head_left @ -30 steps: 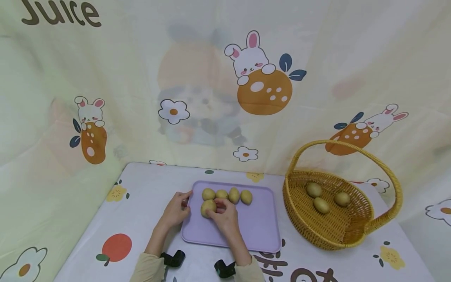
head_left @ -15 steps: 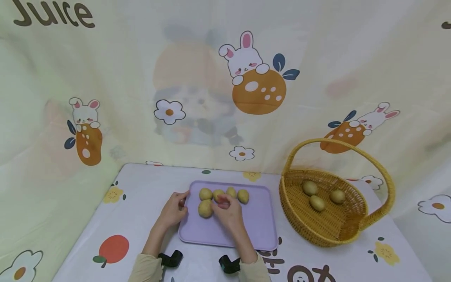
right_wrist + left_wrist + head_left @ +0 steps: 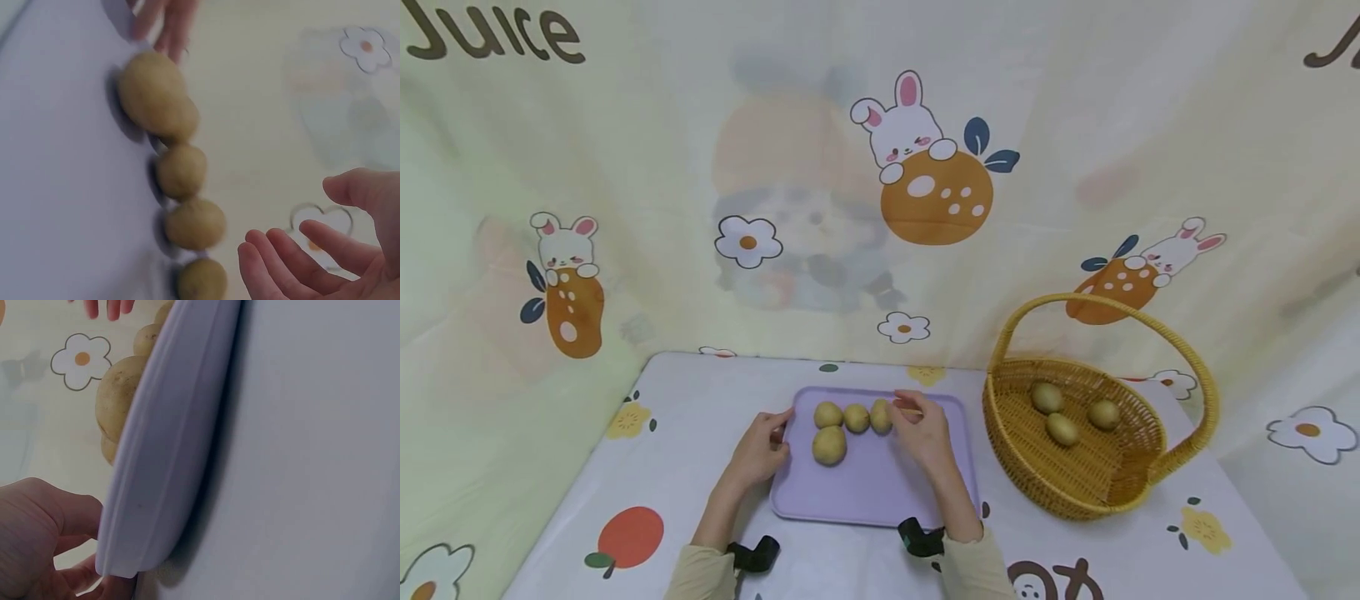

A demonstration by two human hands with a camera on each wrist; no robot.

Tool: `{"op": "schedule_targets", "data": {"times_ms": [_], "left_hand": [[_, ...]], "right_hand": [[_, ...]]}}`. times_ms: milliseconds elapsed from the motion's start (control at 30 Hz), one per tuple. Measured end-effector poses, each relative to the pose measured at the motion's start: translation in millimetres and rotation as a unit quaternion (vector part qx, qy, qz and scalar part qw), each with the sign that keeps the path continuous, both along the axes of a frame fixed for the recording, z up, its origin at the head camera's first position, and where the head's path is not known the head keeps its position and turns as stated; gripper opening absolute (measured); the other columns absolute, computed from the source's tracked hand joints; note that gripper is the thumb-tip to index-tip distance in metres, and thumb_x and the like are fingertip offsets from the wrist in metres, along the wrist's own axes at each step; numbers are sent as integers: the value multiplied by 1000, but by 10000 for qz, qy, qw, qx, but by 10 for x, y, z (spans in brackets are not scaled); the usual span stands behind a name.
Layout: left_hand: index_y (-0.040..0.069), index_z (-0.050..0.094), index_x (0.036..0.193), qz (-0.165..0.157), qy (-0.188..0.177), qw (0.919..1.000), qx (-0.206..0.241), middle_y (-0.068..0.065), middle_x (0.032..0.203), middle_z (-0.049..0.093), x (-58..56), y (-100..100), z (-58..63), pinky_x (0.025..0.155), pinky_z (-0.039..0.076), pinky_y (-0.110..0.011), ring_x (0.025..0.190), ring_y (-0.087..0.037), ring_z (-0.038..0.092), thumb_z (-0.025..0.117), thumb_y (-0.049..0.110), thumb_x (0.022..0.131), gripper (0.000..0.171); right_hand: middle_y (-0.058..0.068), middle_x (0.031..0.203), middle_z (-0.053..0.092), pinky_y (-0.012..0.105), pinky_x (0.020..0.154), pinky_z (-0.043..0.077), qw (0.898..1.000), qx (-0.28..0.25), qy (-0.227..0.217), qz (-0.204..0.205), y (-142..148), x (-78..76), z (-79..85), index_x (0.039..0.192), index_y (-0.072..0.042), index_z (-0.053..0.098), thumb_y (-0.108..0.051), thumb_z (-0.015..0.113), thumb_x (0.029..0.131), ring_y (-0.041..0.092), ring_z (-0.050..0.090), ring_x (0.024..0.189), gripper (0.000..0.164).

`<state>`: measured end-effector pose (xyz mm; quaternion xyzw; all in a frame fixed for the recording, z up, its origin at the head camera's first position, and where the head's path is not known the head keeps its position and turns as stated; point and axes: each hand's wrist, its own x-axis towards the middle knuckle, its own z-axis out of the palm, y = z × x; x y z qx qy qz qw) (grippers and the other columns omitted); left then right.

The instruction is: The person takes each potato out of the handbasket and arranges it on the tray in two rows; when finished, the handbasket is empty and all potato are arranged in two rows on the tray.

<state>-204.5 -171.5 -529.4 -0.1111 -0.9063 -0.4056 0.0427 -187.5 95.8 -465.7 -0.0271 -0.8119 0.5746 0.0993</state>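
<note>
Now the right hand [image 3: 925, 425] has gone over to the right end of the row of potatoes; a second ago its thumb and fingers were round the larger potato [image 3: 829, 447], and half a second ago they were just beside it. Its grip is empty: in the right wrist view the fingers reach out loosely, thumb well apart from them, near the fourth potato [image 3: 203, 279] but not on it. That potato, in plain sight from the head half a second ago, is mostly hidden behind the hand there now.

The larger potato sits where it was on the lilac tray [image 3: 865, 487], just in front of the leftmost potato [image 3: 828, 414]. The second potato [image 3: 856, 418] and third potato [image 3: 881, 417] run on to the right, along the tray's far side.

Meanwhile the left hand [image 3: 762, 448] has stayed at the tray's left edge, thumb and fingers bent against it. Whether its grip pinches the rim or merely rests there, I cannot tell.

To the right of the tray, on the white counter [image 3: 700, 400], the wicker basket [image 3: 1026, 471] has the same three potatoes [image 3: 1062, 429] lying in it as before. The head view itself has swung slightly to the right.
</note>
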Motion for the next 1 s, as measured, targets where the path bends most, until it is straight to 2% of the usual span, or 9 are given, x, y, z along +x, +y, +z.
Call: {"op": "schedule_targets", "data": {"times_ms": [100,300,533,700,867,1000], "left_hand": [[-5,56,134,5,-14,10000,-1,-19,109,57,5,-3,4,78,50,-40,88,-27,63,65,-7,76,58],[-5,56,134,-6,-24,10000,12,-20,110,57,0,5,9,77,50,-39,88,-27,62,65,-8,77,58],[-7,57,133,-32,93,9999,-40,-20,108,57,-18,7,12,76,50,-39,85,-26,63,65,-8,75,58],[-7,56,133,-89,114,9999,-35,-21,109,57,-26,0,18,75,50,-39,85,-26,63,65,-8,76,58],[-7,56,133,-80,91,9999,9,-20,108,57,-18,-2,18,76,50,-39,85,-27,63,65,-8,76,58],[-6,56,134,-69,-17,10000,1,-19,109,57,-12,5,15,77,50,-38,87,-26,63,65,-8,76,59]], "right_hand": [[19,106,70,33,78,53,9999,-32,-150,-39,102,-18,46,120,2,67,-11,65,90,32,68,93,32],[28,108,66,36,74,57,9973,-666,-305,64,289,-49,100,124,8,62,-5,60,93,39,68,92,33],[30,130,57,47,92,51,9855,-1512,-725,264,537,-65,155,139,0,53,-11,52,101,42,58,116,40],[28,135,54,49,96,47,9818,-1662,-877,269,676,-86,217,143,-3,49,-14,52,101,41,55,121,44],[26,137,53,41,94,50,9829,-1604,-862,267,926,-68,285,144,-2,46,-16,51,102,30,60,117,45],[20,135,56,31,89,52,9840,-1552,-836,258,1177,-27,330,146,0,43,-18,48,104,11,65,105,46]]}}
